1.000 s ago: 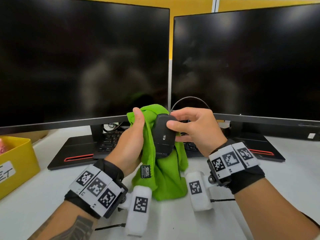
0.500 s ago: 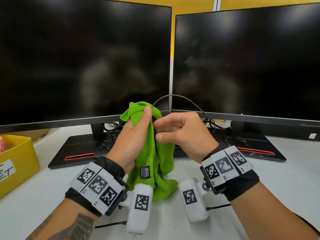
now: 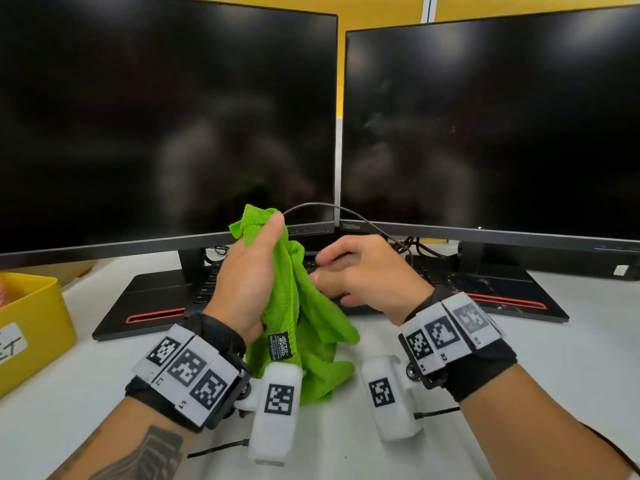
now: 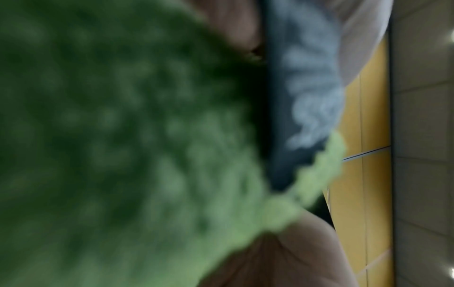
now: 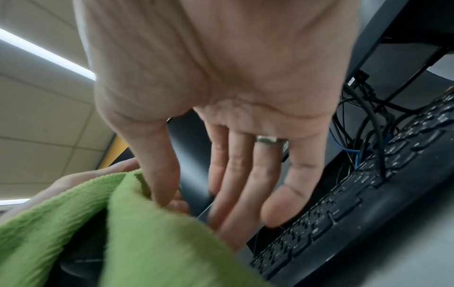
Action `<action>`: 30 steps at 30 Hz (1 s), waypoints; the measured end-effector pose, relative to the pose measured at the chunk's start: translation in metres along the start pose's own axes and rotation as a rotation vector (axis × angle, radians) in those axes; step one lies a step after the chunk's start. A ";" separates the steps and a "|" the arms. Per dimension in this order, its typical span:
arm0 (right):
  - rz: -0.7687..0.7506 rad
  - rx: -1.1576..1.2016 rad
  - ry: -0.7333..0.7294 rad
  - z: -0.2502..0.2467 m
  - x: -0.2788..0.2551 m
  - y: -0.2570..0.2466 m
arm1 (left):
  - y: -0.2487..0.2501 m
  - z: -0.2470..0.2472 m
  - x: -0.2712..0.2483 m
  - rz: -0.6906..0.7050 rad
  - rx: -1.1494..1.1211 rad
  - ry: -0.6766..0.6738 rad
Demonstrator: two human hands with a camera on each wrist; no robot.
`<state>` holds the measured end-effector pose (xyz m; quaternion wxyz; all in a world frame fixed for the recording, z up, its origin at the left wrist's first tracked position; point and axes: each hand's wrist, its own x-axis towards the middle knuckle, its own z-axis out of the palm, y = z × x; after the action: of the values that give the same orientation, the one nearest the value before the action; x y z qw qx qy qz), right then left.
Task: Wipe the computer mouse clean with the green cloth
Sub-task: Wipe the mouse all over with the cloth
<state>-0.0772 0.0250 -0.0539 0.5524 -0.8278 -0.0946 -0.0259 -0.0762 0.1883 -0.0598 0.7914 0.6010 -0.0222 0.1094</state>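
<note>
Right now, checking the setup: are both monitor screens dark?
Yes, in the head view the left monitor and the right monitor both show black screens with faint reflections.

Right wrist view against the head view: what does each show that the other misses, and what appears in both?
Only the right wrist view shows the ring on one finger, the right hand's palm with its fingers nearly straight, and a dark rounded shape inside the cloth folds, probably the mouse.

Only the head view shows the two dark monitors, the yellow bin, the left hand gripping the cloth, and both wrist bands.

Both show the green cloth, the keyboard and tangled cables.
</note>
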 end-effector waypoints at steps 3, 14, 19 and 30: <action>0.016 -0.050 -0.136 0.001 -0.005 -0.003 | 0.000 -0.002 -0.001 0.060 0.053 0.013; -0.090 0.012 -0.331 0.002 -0.010 -0.004 | 0.007 -0.011 0.006 0.084 0.133 0.263; -0.323 0.127 -0.126 -0.002 -0.008 -0.006 | 0.011 -0.009 0.001 0.215 0.218 0.369; -0.242 -0.008 -0.104 0.002 -0.003 0.002 | -0.011 -0.003 0.012 0.221 0.082 0.322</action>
<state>-0.0798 0.0255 -0.0564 0.5364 -0.8126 -0.2225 -0.0498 -0.0628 0.1897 -0.0693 0.7427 0.6014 0.0431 0.2912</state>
